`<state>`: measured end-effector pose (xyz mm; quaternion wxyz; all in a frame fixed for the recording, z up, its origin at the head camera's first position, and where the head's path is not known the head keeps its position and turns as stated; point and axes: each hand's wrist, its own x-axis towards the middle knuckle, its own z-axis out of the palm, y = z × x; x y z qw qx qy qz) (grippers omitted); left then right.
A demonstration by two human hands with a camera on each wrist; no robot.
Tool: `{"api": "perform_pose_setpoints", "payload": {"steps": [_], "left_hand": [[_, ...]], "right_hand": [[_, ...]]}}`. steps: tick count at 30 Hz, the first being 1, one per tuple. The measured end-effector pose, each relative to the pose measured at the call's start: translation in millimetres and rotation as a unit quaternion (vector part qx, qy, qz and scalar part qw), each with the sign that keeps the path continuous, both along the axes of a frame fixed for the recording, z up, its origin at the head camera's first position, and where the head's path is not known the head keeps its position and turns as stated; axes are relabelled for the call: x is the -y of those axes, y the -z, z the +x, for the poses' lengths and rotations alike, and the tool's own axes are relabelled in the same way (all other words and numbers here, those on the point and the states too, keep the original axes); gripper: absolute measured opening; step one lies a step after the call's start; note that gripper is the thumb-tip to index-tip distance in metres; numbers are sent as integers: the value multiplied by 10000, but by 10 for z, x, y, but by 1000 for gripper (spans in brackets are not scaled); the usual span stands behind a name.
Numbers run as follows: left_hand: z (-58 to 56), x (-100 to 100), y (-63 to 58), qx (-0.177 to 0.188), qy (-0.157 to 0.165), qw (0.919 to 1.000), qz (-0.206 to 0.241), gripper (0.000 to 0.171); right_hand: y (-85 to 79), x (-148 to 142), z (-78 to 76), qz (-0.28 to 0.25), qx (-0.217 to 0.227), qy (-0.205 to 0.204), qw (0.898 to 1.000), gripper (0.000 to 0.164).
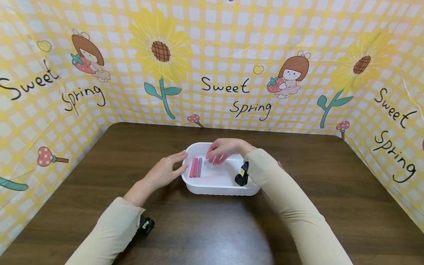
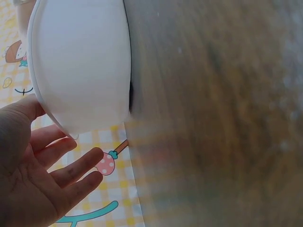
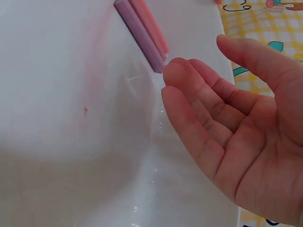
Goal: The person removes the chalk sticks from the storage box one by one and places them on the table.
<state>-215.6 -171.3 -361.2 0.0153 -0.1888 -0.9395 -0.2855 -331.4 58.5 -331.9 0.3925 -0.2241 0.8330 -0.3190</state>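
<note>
A white oval-cornered plastic tray (image 1: 222, 190) stands on the table. Three chalk-like sticks lie side by side at its left end: two pink sticks (image 1: 192, 168) and a purple stick (image 1: 199, 168). My left hand (image 1: 164, 169) touches the tray's left end from outside, fingers spread along the rim; the left wrist view shows its thumb (image 2: 29, 107) against the rim. Over the tray, just right of the sticks, hovers my right hand (image 1: 225, 150). In the right wrist view its fingers (image 3: 208, 101) are loosely bent with nothing in them, the tips close to the purple stick's end.
Pink smudges (image 3: 97, 56) and a small crumb (image 3: 85, 110) mark the tray floor. The brown wooden table (image 1: 205, 228) spreads around the tray. A yellow checked cloth (image 1: 212, 48) hangs behind and at both sides. Black cameras (image 1: 243, 173) sit on both wrists.
</note>
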Motion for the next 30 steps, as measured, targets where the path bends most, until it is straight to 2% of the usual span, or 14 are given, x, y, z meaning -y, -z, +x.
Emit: {"api": "perform_pose_setpoints", "payload": {"steps": [10,19,24,30], "left_hand": [[2,-4,21,-58,24,10000,-2,51],[1,-11,24,-87,17,10000,-6,50],[3,-9,21,-85,20,10000,17,51],[-7,-3,12,-93,10,9999,57,51]], "right_hand": [[161,123,-22,180,337,-37,9993,23],[247,225,-20,179,679,118,9975,20],[268,298,1,234,654,273,9972,23],[264,364,43,321,349,362,9982,29]]}}
